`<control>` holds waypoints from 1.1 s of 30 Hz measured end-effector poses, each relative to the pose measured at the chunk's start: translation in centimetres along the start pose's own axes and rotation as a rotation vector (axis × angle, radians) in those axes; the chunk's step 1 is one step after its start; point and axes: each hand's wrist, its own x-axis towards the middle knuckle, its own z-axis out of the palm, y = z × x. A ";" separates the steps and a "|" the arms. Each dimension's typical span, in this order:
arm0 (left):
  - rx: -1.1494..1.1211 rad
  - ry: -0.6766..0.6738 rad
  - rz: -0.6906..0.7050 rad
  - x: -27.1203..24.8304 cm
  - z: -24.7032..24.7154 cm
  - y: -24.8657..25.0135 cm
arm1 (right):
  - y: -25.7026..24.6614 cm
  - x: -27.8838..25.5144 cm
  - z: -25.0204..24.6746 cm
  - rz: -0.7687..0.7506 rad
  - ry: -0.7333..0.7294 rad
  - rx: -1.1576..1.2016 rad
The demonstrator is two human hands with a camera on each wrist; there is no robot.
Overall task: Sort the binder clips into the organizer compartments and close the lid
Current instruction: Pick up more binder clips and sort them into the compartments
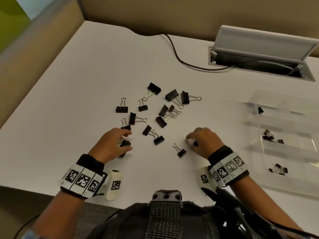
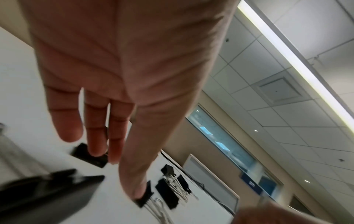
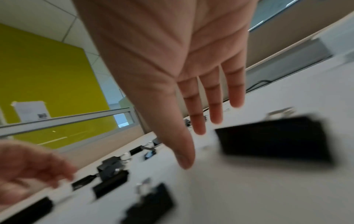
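Note:
Several black binder clips (image 1: 162, 116) lie scattered mid-table. My left hand (image 1: 128, 140) hovers over a large clip (image 1: 125, 146) that lies between thumb and fingers; in the left wrist view the fingers (image 2: 95, 136) are straight and hold nothing, and the thumb tip touches another clip (image 2: 144, 196). My right hand (image 1: 189, 138) reaches down onto a clip (image 1: 196, 143), its fingers (image 3: 199, 106) straight, the blurred clip (image 3: 273, 139) just beyond them. A small clip (image 1: 180, 151) lies beside that hand. The clear organizer (image 1: 290, 150) at the right holds a few clips (image 1: 269, 136) in separate compartments.
An open cable hatch (image 1: 259, 61) with a raised flap sits at the back right, and a black cable (image 1: 174, 49) runs into it. Beige partition walls border the table at the back and left. The table's front edge is just below my wrists.

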 end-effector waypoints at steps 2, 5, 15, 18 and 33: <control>0.012 -0.017 0.065 0.6 0.1 1.0 | -1.1 0.6 0.0 -0.061 0.055 -0.011; 0.086 -0.091 0.139 2.3 0.7 2.6 | -3.4 1.5 0.4 -0.179 -0.005 0.044; 0.220 -0.128 0.184 6.7 3.1 3.7 | -6.2 3.2 1.6 -0.208 0.035 0.076; 0.164 -0.080 0.182 6.7 3.0 3.6 | -5.8 2.9 1.6 -0.187 0.043 0.104; -0.262 0.309 0.463 3.8 3.4 6.3 | -7.7 0.9 0.4 0.011 0.515 0.847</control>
